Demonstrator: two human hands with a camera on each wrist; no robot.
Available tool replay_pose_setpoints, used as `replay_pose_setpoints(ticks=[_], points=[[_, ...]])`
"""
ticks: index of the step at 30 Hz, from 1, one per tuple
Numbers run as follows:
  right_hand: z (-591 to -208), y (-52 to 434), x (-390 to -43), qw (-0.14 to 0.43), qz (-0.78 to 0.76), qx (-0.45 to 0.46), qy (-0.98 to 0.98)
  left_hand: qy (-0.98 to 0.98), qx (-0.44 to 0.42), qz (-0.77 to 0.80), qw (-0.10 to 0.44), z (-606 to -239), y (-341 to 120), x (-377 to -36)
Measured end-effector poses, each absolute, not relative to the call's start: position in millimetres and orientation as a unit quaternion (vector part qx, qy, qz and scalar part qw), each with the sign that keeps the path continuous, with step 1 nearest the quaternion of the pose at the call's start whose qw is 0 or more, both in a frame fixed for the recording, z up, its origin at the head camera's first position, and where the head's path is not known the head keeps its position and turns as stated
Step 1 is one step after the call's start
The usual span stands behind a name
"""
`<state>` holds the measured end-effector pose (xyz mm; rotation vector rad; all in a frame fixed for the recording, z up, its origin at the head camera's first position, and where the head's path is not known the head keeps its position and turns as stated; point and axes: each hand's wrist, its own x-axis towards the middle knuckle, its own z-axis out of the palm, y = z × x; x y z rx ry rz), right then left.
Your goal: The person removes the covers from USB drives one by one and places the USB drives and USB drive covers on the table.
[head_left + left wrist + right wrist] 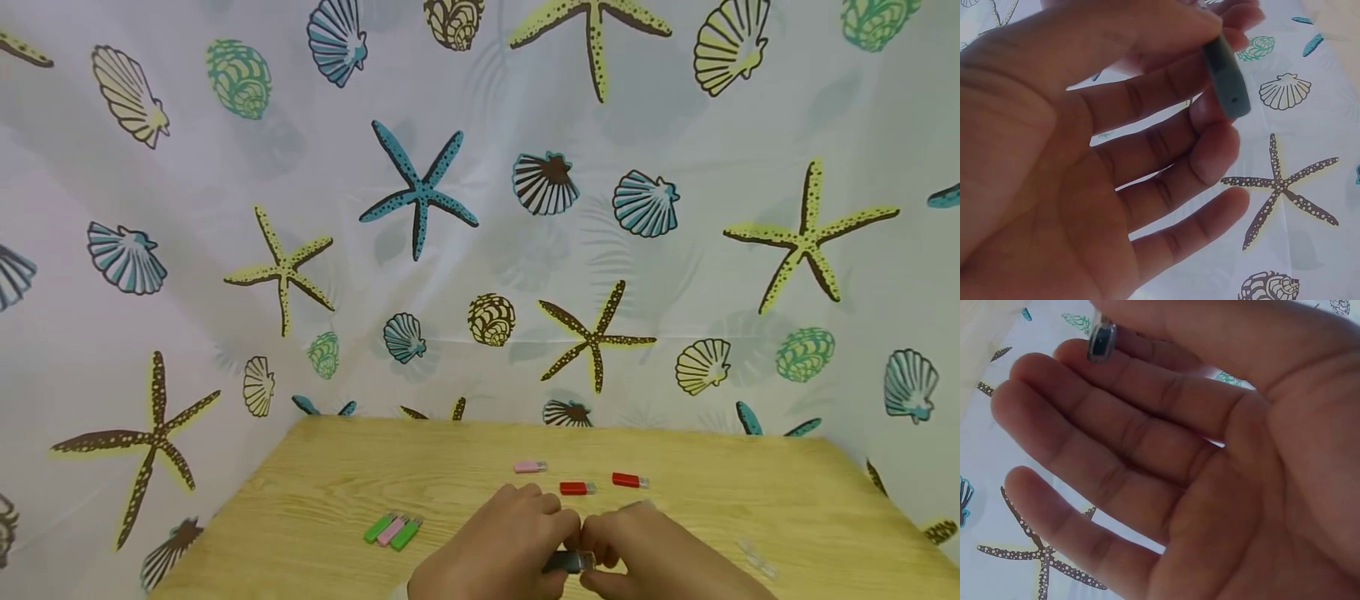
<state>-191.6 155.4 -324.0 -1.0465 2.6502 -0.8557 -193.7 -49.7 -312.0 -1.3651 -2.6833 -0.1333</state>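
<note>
Both hands meet low in the head view, over the near part of the table. My left hand (510, 542) pinches a dark USB flash drive (566, 562) between thumb and index finger. Its dark teal body (1232, 90) shows at the fingertips in the left wrist view, the other fingers loosely bent. My right hand (633, 546) pinches the small clear cap (588, 562) at the drive's right end. In the right wrist view this clear-rimmed end (1102, 342) has a dark middle, while the remaining fingers extend loosely.
On the wooden table (315, 467), two green drives and a pink drive (392, 530) lie side by side at left. Farther back lie another pink drive (529, 467) and two red drives (576, 488). Clear caps (757, 558) lie at right. A shell-patterned curtain (480, 258) surrounds the table.
</note>
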Motion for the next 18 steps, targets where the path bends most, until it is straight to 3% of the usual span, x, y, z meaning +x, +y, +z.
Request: replay_pose_setpoints(ticks=[9, 18], points=[[-320.8, 154.9, -187.0, 0.093, -0.313, -0.341, 0.881, -0.889, -0.451, -0.042, 0.066, -308.2, -51.5, -190.3], [-316.7, 161.3, -184.1, 0.054, -0.302, -0.354, 0.884, -0.881, -0.455, -0.086, 0.095, -306.8, -49.6, -189.7]])
